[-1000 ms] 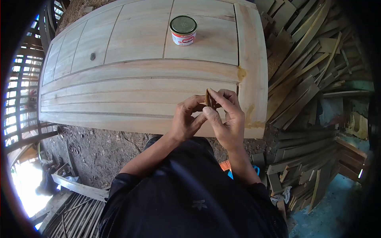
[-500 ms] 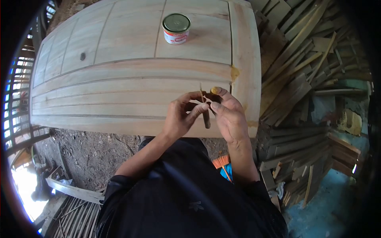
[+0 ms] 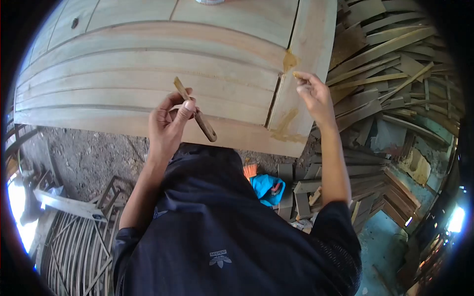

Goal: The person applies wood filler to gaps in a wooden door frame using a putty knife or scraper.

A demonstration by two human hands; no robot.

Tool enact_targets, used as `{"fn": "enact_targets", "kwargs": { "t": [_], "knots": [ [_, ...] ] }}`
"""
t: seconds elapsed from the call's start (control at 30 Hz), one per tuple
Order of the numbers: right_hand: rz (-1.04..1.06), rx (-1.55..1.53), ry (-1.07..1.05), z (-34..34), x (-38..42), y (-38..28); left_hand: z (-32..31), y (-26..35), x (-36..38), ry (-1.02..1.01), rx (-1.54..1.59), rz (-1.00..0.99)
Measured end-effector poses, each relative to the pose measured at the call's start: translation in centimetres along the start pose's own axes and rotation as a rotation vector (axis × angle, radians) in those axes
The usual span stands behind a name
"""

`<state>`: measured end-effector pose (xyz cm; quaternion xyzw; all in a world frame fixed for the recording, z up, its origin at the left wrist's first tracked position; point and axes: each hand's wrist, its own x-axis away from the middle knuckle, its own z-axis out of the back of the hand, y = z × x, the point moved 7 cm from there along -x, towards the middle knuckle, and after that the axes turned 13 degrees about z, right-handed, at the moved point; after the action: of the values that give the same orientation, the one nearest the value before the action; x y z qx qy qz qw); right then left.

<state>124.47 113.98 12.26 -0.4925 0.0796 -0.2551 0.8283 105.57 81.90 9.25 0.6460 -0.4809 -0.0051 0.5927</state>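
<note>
My left hand is closed around a putty knife with a brown handle. The knife is tilted, its yellow-smeared end pointing up and away from me. My right hand has its index finger stretched out and thumb apart, with yellow-brown putty on the fingertip. That fingertip is just beside a putty patch on the pale wooden door panel. Another putty smear marks the panel's near right corner. Only the base of a tin shows at the top edge.
Piled wood offcuts lie to the right of the panel. Below it on the ground are a blue bag and orange bristles. A slatted wooden frame and a pale board lie at lower left.
My hands have separated: the left went left with the putty knife, the right moved up and right toward the putty patch. The view shifted, leaving the tin mostly out of frame.
</note>
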Motion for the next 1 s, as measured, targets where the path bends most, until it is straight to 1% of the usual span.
{"fn": "enact_targets", "kwargs": {
  "t": [0.03, 0.07, 0.13, 0.17, 0.23, 0.27, 0.33, 0.43, 0.53, 0.67, 0.73, 0.77, 0.83, 0.87, 1.0],
  "knots": [
    [0.026, 0.086, -0.06, -0.1, -0.7, 1.1, 0.0, -0.2, 0.2, 0.052, 0.014, -0.007],
    [0.023, 0.077, -0.069, 0.0, -1.4, 2.3, -0.3, -0.5, 0.1, 0.063, 0.01, 0.0],
    [0.182, 0.193, -0.163, -0.2, -2.1, 3.0, -0.9, -1.1, 0.6, 0.105, -0.015, -0.021],
    [0.178, 0.192, -0.168, 0.1, -2.5, 3.4, -1.2, -1.5, 0.8, 0.108, -0.013, -0.015],
    [0.21, 0.312, -0.285, 0.0, -3.1, 3.8, -1.5, -2.5, 1.2, 0.116, -0.039, 0.006],
    [0.21, 0.314, -0.295, 0.0, -3.6, 4.2, -1.5, -2.9, 1.3, 0.122, -0.032, 0.01],
    [0.473, 0.464, -0.321, -0.4, -3.9, 3.1, -1.7, -3.5, 1.6, 0.127, -0.05, 0.042],
    [0.439, 0.507, -0.388, -0.4, -4.2, 3.5, -1.9, -3.4, 2.0, 0.159, -0.066, 0.03],
    [0.5, 0.505, -0.419, -0.5, -4.4, 3.7, -1.8, -3.5, 2.2, 0.19, -0.081, 0.032],
    [0.464, 0.488, -0.42, -0.5, -4.4, 3.3, -1.9, -4.3, 2.3, 0.188, -0.081, 0.013],
    [0.612, 0.683, -0.448, -0.6, -4.2, 2.5, -2.0, -4.4, 2.3, 0.187, -0.021, -0.004],
    [0.613, 0.684, -0.45, -0.6, -4.1, 2.6, -2.0, -4.3, 2.4, 0.188, -0.019, -0.004],
    [0.817, 0.967, -0.409, -1.1, -3.2, 2.0, -1.9, -4.3, 2.5, 0.206, -0.027, 0.005],
    [0.818, 0.968, -0.408, -1.2, -2.8, 2.4, -1.9, -4.2, 2.5, 0.206, -0.026, 0.003],
    [0.901, 1.159, -0.339, -1.8, -1.8, 2.5, -1.8, -4.3, 2.7, 0.216, -0.043, 0.007]
  ]
}}
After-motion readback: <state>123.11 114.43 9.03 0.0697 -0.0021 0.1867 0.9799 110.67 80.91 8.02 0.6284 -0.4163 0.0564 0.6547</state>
